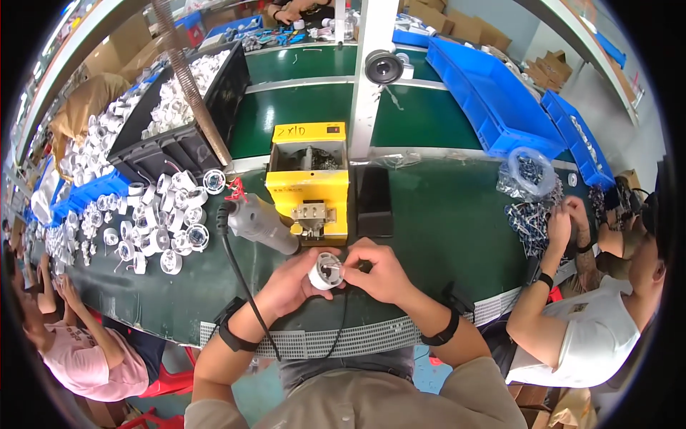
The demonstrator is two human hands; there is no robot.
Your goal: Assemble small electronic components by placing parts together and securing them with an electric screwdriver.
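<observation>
One white round housing [320, 280] sits in the half-curled left hand [291, 282], right hand [380, 272] pinched together at its opening (can't tell on what), probably light, stiff plastic, so grip it round the outside.

We're in a khaki short-sleeved shirt [346, 404], sleeves [468, 397] loose; dark grey trousers [343, 363] past the counter [436, 222]'s near edge; black left wrist strap [236, 339], matching right wrist strap [443, 330], boxy black modules [230, 309] attached.

One held white housing [319, 278], one yellow machine [307, 184], one black crate [171, 154], apparently at least five blue crates [530, 140].
</observation>
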